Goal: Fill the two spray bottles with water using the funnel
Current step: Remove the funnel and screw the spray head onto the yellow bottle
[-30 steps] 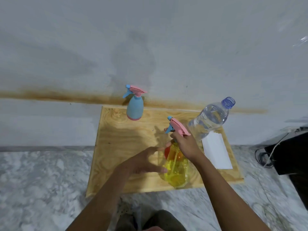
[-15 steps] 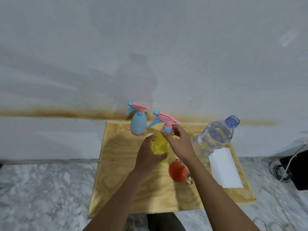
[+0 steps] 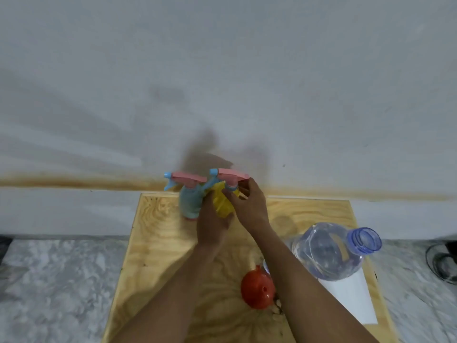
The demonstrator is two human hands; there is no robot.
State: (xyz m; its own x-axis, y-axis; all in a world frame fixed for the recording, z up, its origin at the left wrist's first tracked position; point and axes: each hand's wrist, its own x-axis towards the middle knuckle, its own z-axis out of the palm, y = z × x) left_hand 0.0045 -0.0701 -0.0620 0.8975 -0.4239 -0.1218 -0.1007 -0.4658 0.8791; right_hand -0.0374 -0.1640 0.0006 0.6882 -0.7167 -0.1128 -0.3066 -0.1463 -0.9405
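A yellow spray bottle (image 3: 222,204) with a pink and blue head stands at the back of the wooden board (image 3: 158,243), right beside a blue spray bottle (image 3: 190,203). My left hand (image 3: 212,225) wraps round the yellow bottle's body from the front. My right hand (image 3: 249,204) grips its neck just under the spray head. An orange funnel (image 3: 258,289) lies mouth down on the board near my right forearm. A large clear water bottle (image 3: 331,251), uncapped, stands at the right.
A white sheet (image 3: 351,300) lies under the water bottle at the board's right edge. The board sits on a marble floor (image 3: 54,280) against a grey wall (image 3: 222,82). A dark object with cables (image 3: 445,261) is at the far right.
Both hands carried the yellow bottle from the front of the board to the back, next to the blue bottle. The funnel, earlier behind the bottle, now lies in plain sight.
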